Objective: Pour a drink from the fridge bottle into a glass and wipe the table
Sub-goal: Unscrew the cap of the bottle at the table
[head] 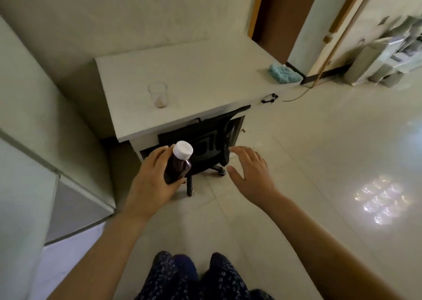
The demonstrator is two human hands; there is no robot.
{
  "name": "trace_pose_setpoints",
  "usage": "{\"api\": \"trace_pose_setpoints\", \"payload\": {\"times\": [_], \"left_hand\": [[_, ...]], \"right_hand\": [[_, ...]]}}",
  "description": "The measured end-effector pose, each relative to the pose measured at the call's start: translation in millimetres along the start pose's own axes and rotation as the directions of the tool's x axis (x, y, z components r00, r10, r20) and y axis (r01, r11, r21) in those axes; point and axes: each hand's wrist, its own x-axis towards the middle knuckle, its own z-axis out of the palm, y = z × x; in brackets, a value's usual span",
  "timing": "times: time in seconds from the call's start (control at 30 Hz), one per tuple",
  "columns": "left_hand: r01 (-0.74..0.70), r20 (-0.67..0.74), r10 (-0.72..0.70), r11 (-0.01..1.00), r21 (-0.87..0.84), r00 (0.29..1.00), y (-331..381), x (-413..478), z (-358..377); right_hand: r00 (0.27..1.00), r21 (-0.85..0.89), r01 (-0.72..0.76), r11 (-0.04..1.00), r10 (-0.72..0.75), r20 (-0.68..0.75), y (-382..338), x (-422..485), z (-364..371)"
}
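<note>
Our left hand [151, 178] grips a dark juice bottle [178, 166] with a white cap, held above the floor. Our right hand [250, 170] is spread wide and empty. The glass [158, 94] and a blue cloth [285, 73] sit well apart on the table [205, 75].

A pale, glossy tiled floor [319, 162] is marked by a bright patch of reflected light [380, 200]. A black wheeled office chair [205, 149] is tucked beneath the desk. Plain cream walls [114, 14] and a brown wooden door [285, 14] are seen behind.
</note>
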Motion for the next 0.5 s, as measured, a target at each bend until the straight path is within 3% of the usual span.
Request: {"api": "trace_pose_setpoints", "payload": {"times": [0.23,0.5], "left_hand": [[0.195,-0.093,-0.195,0.981,-0.012,0.976,-52,68,8],[0.300,-0.188,-0.320,0.946,-0.125,0.929,-141,176,9]], "right_hand": [[0.985,0.030,0.136,0.990,-0.138,0.104,3,126,23],[0.954,0.047,0.217,0.975,-0.223,0.200,-19,273,59]]}}
